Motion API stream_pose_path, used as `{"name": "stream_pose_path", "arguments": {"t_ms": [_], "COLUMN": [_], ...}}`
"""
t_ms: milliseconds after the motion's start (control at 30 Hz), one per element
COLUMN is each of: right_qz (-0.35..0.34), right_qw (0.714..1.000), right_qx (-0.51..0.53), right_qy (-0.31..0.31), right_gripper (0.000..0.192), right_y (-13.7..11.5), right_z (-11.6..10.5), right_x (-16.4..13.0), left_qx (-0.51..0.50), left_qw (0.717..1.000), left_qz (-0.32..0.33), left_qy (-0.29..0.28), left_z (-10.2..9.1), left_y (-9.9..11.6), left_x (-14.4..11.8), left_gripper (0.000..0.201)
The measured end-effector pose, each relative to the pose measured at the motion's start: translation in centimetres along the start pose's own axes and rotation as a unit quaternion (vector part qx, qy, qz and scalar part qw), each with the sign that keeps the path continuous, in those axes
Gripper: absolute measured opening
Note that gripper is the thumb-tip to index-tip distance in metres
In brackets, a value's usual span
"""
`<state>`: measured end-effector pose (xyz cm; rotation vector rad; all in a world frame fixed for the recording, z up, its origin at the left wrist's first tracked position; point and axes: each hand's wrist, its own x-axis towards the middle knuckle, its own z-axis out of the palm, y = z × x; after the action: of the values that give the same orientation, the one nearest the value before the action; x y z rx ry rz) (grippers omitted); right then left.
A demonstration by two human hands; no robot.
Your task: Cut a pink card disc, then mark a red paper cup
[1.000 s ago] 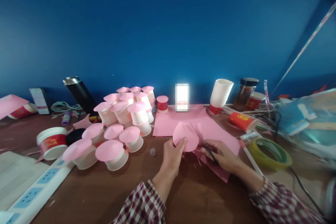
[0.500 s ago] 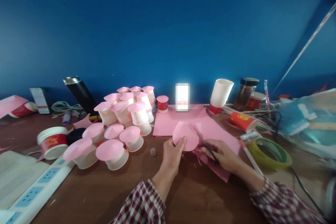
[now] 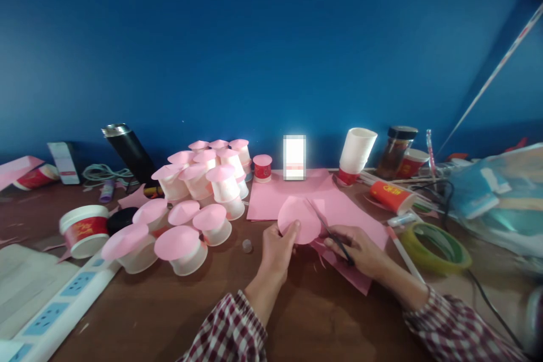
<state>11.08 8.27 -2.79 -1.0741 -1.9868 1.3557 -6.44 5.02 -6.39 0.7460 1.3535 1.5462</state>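
A round pink paper disc (image 3: 298, 220) is pinched at its lower left edge by my left hand (image 3: 278, 246), thumb on top. My right hand (image 3: 354, 246) is closed around the dark handles of a pair of scissors (image 3: 326, 226). The blades point up and left, along the disc's right edge. Behind and beneath the disc lie pink paper sheets (image 3: 271, 195) on the brown table. Left of my hands stand several white paper cups with pink paper tops (image 3: 184, 243).
At left are a power strip (image 3: 46, 317), a red-and-white tub (image 3: 87, 229) and a black flask (image 3: 129, 150). Stacked paper cups (image 3: 357, 150), a fallen red cup (image 3: 392, 197), a yellow tape roll (image 3: 436, 249) and a plastic bag (image 3: 500, 198) lie right. A blue wall (image 3: 271, 56) closes the back.
My left hand and the disc have shifted very slightly left. The scissors and my right hand look almost unmoved.
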Motion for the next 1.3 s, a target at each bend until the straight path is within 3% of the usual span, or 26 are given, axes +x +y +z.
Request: {"name": "stream_pose_path", "arguments": {"t_ms": [233, 467, 667, 967, 1133, 1300], "right_qz": [-0.031, -0.015, 0.031, 0.013, -0.032, -0.06], "right_qw": [0.999, 1.0, 0.998, 0.992, 0.99, 0.963], "right_qx": [-0.029, -0.026, 0.059, 0.098, 0.031, -0.156], "right_qy": [0.0, 0.008, 0.018, 0.08, 0.131, 0.212], "right_gripper": [0.033, 0.035, 0.049, 0.057, 0.055, 0.043], "right_y": [0.2, 0.1, 0.6, 1.2, 1.5, 2.1], "right_z": [0.0, 0.0, 0.3, 0.5, 0.5, -0.3], "right_x": [-0.1, -0.1, 0.0, 0.3, 0.4, 0.5], "left_qx": [-0.014, -0.014, -0.007, -0.017, -0.027, -0.028], "left_qw": [1.0, 1.0, 1.0, 0.999, 0.999, 0.998], "left_qz": [0.006, -0.004, 0.008, 0.045, 0.038, 0.033], "left_qy": [0.01, 0.02, 0.022, 0.003, -0.023, -0.055], "left_z": [0.0, -0.1, -0.2, -0.3, -0.2, -0.1], "left_y": [0.2, 0.6, 0.8, 0.5, 1.1, 1.0], "left_x": [0.1, 0.1, 0.0, 0.2, -0.2, -0.4], "left_gripper": [0.041, 0.04, 0.037, 0.038, 0.037, 0.035]}}
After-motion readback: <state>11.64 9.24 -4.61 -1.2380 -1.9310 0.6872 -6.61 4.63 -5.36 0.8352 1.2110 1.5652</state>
